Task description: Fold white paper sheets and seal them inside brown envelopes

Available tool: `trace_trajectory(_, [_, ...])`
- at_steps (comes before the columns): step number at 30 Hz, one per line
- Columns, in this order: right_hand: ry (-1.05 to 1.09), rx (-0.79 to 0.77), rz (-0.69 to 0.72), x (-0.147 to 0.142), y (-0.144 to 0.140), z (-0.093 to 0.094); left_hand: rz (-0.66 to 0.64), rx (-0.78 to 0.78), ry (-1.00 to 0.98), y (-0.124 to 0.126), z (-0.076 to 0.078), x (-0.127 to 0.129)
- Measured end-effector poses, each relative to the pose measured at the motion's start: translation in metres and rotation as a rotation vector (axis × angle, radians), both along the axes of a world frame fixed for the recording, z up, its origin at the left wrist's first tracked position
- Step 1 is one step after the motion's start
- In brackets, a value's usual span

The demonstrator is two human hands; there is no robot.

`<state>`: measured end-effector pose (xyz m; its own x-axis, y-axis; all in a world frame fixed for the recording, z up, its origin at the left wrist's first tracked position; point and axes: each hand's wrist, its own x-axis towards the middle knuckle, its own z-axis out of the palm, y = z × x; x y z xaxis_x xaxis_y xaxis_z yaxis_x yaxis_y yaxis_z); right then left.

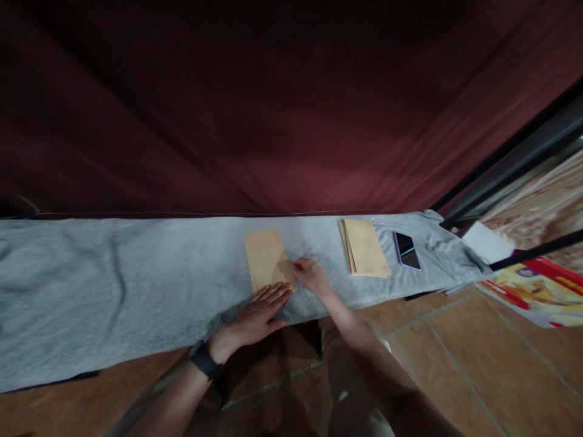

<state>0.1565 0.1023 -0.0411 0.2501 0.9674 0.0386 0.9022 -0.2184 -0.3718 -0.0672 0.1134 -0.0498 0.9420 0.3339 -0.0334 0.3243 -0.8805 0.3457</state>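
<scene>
A tan paper envelope (268, 258) lies flat on the grey cloth in front of me. My left hand (255, 317) rests on its near edge with the fingers stretched out, and that wrist wears a dark watch. At the envelope's right edge is my right hand (312, 275), its fingers curled closed. Whether these fingers pinch the paper or something small is hidden from view. To the right sits a stack of similar tan envelopes (367, 247), slightly fanned at its left side.
A phone (407, 250) with a purple edge lies right of the stack. The long narrow surface is covered by grey cloth (150, 273). A dark red curtain (291, 121) hangs behind it. At the right are a black frame and a colourful printed box (542, 285) above the tiled floor.
</scene>
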Motion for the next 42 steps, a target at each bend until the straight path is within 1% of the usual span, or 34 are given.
trace_trajectory(2, [0.017,-0.065,-0.018,-0.002,-0.001,0.0,0.005,0.007,-0.008,-0.001,0.0,0.002])
trace_trajectory(4, [0.024,-0.128,-0.033,-0.003,-0.003,0.001,0.031,0.04,-0.04,-0.008,-0.003,0.005])
trace_trajectory(9, [0.014,-0.213,-0.02,-0.001,-0.009,0.002,0.243,0.191,-0.088,-0.043,-0.008,0.024])
trace_trajectory(11, [0.01,-0.231,-0.015,-0.003,-0.011,0.002,0.265,0.216,-0.081,-0.052,-0.008,0.03])
trace_trajectory(15, [-0.011,-0.181,0.001,-0.014,-0.017,0.001,0.261,0.228,-0.052,-0.055,-0.006,0.033])
trace_trajectory(19, [0.02,-0.111,0.094,-0.022,-0.02,0.0,0.285,0.23,-0.033,-0.056,-0.004,0.032])
trace_trajectory(24, [-0.112,0.011,0.108,-0.026,-0.028,-0.007,0.362,0.236,0.007,-0.063,0.0,0.031])
trace_trajectory(29, [-0.118,0.101,0.24,-0.028,-0.038,-0.017,0.41,0.241,0.041,-0.065,0.0,0.029])
trace_trajectory(33, [-0.123,0.075,0.337,-0.026,-0.044,-0.021,0.413,0.271,0.059,-0.065,-0.001,0.027])
trace_trajectory(38, [-0.149,0.065,0.34,-0.022,-0.047,-0.022,0.397,0.333,0.102,-0.064,0.0,0.024])
trace_trajectory(42, [-0.172,0.072,0.335,-0.018,-0.048,-0.024,0.383,0.361,0.099,-0.064,0.0,0.02])
